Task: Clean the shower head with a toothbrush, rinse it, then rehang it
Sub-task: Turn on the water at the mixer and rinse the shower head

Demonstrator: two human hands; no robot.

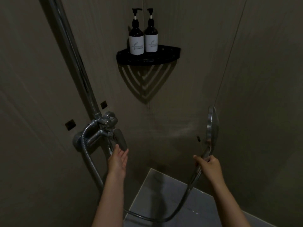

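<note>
I stand in a dim shower corner, looking down at my two bare forearms. My right hand (209, 166), at about four o'clock in the view, is wrapped closed around the chrome handle of the shower head (212, 125), which stands upright above my fist, its round face turned left toward the wall. A faint haze of spray seems to fan leftward from that face, though the light is too low to be sure. The metal hose (183, 202) droops from the handle in a loop toward six o'clock, then climbs back to the mixer.

My left hand (118, 158), near seven o'clock, is open and holds nothing, palm up, fingers loosely spread, the fingertips just under the flat lever (121, 138) of the mixer tap (100, 128); whether they touch it I cannot tell. The riser pipe (73, 54) runs from the tap up to eleven o'clock. At twelve o'clock a black corner shelf (148, 58) carries two pump bottles (143, 38) side by side. No toothbrush is in sight.

I judge this to be the rinsing step. The next move calls for my left fingers to work the lever while my right hand keeps the head steady and aimed away from me, then to lift the head to its holder, which I cannot see here.
</note>
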